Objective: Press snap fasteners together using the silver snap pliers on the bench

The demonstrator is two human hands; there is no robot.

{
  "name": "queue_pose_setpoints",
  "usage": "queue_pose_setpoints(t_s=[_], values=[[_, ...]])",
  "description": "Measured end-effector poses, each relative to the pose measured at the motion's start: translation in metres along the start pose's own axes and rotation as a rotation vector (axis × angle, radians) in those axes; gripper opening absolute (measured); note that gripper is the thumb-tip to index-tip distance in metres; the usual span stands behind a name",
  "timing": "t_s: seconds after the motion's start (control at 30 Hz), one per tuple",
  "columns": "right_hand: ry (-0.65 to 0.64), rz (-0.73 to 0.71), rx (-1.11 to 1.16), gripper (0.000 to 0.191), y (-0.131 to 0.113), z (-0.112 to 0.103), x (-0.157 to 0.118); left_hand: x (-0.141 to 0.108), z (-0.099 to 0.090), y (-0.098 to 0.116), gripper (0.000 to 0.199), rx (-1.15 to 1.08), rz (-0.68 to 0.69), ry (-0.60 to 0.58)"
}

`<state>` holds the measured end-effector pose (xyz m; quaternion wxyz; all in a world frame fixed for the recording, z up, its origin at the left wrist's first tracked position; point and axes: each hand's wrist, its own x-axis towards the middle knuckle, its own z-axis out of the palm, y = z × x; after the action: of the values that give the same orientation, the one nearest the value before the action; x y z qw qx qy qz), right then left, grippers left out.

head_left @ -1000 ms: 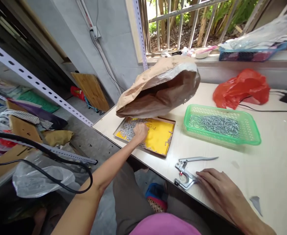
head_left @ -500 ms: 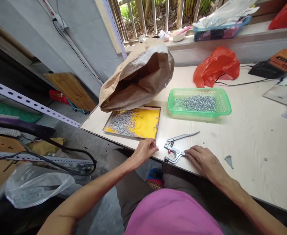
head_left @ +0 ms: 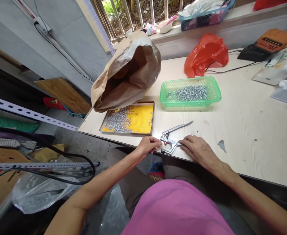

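Note:
My left hand [head_left: 148, 145] is closed in a pinch at the jaw of a pair of silver hand-press pliers [head_left: 171, 145], holding a small silvery piece mostly hidden by the fingertips. The pliers lie at the table's front edge, with a C-shaped jaw, a coiled spring, a red bit and the long upper handle [head_left: 182, 125] spread apart. My right hand [head_left: 198, 148] has its fingers closed on the lower handle. Beyond my left hand, a shallow tray [head_left: 153, 119] with a yellow bottom holds many small silvery metal pieces [head_left: 117, 120].
A green perforated basket [head_left: 166, 103] holds more metal pieces. An open brown paper bag [head_left: 127, 94] leans over the tray. A red plastic bag [head_left: 204, 55], an orange-and-black battery on a charger [head_left: 266, 45] and a grey scrap [head_left: 222, 145] are on the table [head_left: 244, 124].
My left hand has moved right, bringing its small piece up to the pliers' jaw. My right hand stays on the handle. The whole view has shifted slightly.

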<state>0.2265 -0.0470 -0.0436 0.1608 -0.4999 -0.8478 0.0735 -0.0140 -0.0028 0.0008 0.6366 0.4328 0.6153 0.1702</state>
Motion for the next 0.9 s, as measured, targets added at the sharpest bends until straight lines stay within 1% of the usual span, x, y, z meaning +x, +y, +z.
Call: queue_pose_setpoints(t_s=[0.1,0.23,0.43,0.63,0.7,0.8,0.9], values=[[0.001,0.008,-0.016,0.026,-0.003,-0.002,0.001,0.003,0.005,-0.002,0.018,0.043,-0.011,-0.005],[0.01,0.016,-0.024,0.025,-0.004,-0.001,0.0,0.007,0.008,-0.002,0.022,0.103,-0.031,-0.024],[0.014,-0.003,-0.028,0.024,0.0,0.001,0.001,0.011,0.006,0.0,0.038,0.218,-0.054,-0.073],[0.023,-0.025,-0.067,0.022,0.0,0.001,0.002,0.019,0.001,-0.003,0.042,0.313,-0.05,-0.114],[0.034,-0.034,-0.081,0.023,-0.001,0.0,0.003,0.021,0.0,-0.005,0.041,0.323,-0.046,-0.128],[0.047,-0.038,-0.101,0.025,-0.001,-0.001,0.005,0.022,0.001,-0.005,0.04,0.288,-0.059,-0.117],[0.018,-0.029,-0.123,0.026,0.0,-0.002,0.009,0.021,0.006,-0.002,0.035,0.215,-0.09,-0.102]])
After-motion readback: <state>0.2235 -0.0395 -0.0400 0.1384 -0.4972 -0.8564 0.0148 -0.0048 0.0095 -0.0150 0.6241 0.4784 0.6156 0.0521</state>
